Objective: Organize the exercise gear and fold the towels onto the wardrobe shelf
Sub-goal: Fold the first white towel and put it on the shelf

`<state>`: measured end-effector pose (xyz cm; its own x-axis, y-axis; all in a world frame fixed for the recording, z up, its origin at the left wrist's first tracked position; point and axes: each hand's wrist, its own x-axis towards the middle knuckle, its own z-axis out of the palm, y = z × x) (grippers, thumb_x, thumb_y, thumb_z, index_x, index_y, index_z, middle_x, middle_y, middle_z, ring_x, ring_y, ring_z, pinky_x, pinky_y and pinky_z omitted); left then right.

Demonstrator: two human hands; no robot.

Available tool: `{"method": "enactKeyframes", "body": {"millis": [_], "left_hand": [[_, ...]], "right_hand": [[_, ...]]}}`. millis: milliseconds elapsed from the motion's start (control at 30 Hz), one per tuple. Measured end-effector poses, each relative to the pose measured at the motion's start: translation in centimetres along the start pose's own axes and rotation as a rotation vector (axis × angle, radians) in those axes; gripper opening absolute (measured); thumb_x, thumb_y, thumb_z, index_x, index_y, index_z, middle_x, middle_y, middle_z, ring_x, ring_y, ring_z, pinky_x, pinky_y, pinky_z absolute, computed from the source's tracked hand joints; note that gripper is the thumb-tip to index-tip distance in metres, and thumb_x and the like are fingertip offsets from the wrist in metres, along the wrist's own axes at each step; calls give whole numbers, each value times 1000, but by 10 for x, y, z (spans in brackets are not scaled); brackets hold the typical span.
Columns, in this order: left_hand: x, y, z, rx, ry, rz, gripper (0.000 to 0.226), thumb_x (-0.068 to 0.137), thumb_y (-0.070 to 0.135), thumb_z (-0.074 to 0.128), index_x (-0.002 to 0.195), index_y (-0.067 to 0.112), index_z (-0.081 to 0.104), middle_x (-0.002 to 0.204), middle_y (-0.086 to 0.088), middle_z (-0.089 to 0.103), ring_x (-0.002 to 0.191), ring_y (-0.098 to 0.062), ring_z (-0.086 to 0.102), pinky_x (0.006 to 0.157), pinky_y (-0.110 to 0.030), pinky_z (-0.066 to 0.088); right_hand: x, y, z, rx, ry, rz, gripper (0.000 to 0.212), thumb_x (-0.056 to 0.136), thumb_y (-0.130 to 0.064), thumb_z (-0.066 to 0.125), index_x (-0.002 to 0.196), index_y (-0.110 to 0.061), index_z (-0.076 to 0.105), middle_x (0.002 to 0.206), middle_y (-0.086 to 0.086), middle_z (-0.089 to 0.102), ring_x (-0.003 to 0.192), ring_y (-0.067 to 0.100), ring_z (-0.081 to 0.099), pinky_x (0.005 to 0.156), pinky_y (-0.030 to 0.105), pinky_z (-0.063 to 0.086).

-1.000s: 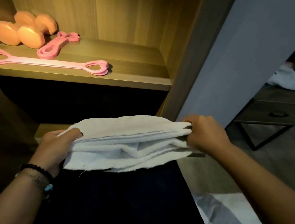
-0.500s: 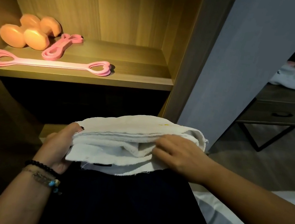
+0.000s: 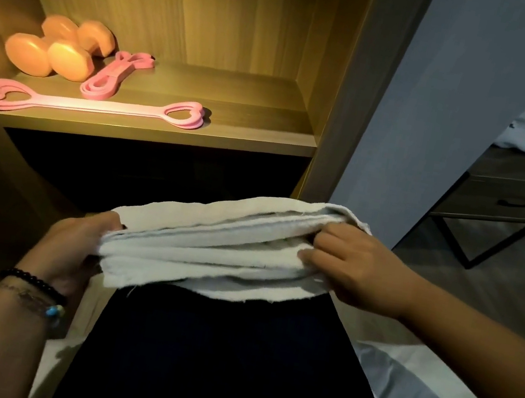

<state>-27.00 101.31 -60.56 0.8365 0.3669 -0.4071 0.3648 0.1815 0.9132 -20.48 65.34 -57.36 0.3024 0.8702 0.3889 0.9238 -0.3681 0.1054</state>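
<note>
White folded towel [image 3: 212, 242] pinched between left hand [image 3: 72, 247] and right hand [image 3: 357, 270]; two dumbbells [image 3: 56, 51], two bands [image 3: 96, 105].

On the lit wooden wardrobe shelf [image 3: 235, 104], two orange dumbbells [image 3: 56, 51] sit far left, a looped pink resistance band [image 3: 114, 77] just right of them, and a long pink heart-handled stretch strap [image 3: 92, 104] along the front edge. Below, between my left hand [image 3: 72, 247] and right hand [image 3: 357, 270], lies the folded white towel [image 3: 211, 249].
</note>
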Motion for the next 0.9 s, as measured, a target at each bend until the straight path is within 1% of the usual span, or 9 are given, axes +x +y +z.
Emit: {"method": "enactKeyframes", "body": {"millis": [67, 167, 233, 367, 467, 567, 700, 833, 900], "left_hand": [[-1, -9, -7, 25, -61, -85, 12, 82, 5, 59, 93, 3, 61, 91, -15, 49, 82, -27, 49, 67, -34, 40], [-12, -20, -6, 201, -165, -180, 7, 62, 13, 66, 60, 8, 62, 67, -11, 57, 56, -20, 57, 50, -22, 44], [-14, -20, -9, 307, -185, -209, 28, 48, 27, 69, 68, 8, 63, 67, -8, 63, 59, -20, 59, 52, -26, 45], [-11, -9, -9, 422, -233, -188, 50, 34, 41, 67, 71, 9, 56, 81, -11, 48, 71, -25, 45, 61, -31, 36], [-9, -9, -3, 387, -278, -142, 49, 35, 37, 68, 71, 8, 51, 77, -10, 49, 62, -18, 50, 55, -25, 39], [-10, -14, -1, 415, -340, -93, 52, 35, 43, 64, 74, 11, 55, 73, 0, 59, 58, -10, 55, 50, -20, 42], [-2, -22, -21, 362, -418, -148, 67, 36, 38, 75, 88, -1, 63, 94, -14, 66, 74, -19, 66, 60, -25, 52], [19, -13, -38, 287, -499, -174, 78, 28, 43, 94, 89, -2, 75, 99, -21, 71, 84, -29, 70, 68, -32, 56], [32, -5, -31, 127, -521, -193, 70, 52, 36, 89, 108, -1, 71, 111, -22, 69, 95, -34, 69, 73, -34, 58]], "right_hand": [[-5, -4, -1, 33, -39, -25, 21, 96, -15, 50, 92, -6, 69, 86, 7, 61, 79, 21, 53, 73, 31, 46], [-14, -7, -1, 103, -113, -12, 15, 90, -17, 59, 94, -8, 72, 85, 5, 65, 76, 18, 58, 70, 27, 49], [-19, -10, -3, 142, -120, 8, 14, 87, -17, 64, 92, -9, 73, 81, 4, 66, 71, 16, 59, 66, 27, 52], [-7, -17, -22, 342, 121, 199, 18, 91, -24, 60, 91, -14, 75, 77, -15, 65, 66, -3, 57, 59, 16, 50], [23, 0, -30, 354, 210, 465, 22, 90, -35, 55, 96, -22, 72, 82, -17, 66, 72, 0, 63, 65, 17, 54], [53, 27, -11, 344, -44, 865, 30, 86, -44, 60, 106, -23, 68, 91, -6, 67, 89, 12, 64, 73, 26, 50], [58, 43, 34, 437, -596, 1150, 88, 79, -69, 57, 145, -15, 37, 150, 8, 38, 133, 28, 40, 102, 35, 36], [30, 40, 52, 788, -581, 1287, 119, 52, -83, 62, 151, -31, 22, 159, -2, 19, 142, 25, 27, 110, 39, 27], [22, 37, 52, 853, -564, 1316, 135, 33, -86, 60, 151, -35, 18, 159, -1, 16, 141, 28, 26, 111, 42, 26]]}}
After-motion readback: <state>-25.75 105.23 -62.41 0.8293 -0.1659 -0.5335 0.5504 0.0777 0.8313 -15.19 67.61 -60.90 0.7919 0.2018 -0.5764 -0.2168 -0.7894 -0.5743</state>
